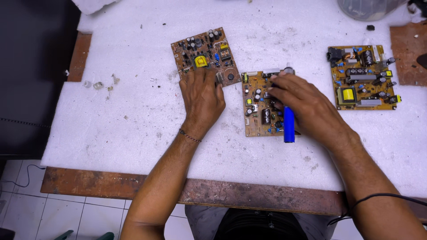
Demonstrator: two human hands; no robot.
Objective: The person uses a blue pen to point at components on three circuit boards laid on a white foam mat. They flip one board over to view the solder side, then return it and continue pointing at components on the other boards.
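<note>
Resting left hand [202, 95] palm-down on board [205, 55], right hand [307, 104] gripping blue tool [289, 124]

Three boards lie in a row on a foam sheet [133, 129] that covers the desk [89, 183]. The left board [206, 54] sits farthest back, tilted, with the left hand [202, 98] on its near edge. The middle board [258, 106] lies just right of it, under the right hand [307, 104], which holds a tool [289, 125]. The right board [362, 76] lies well apart, further right.
</note>
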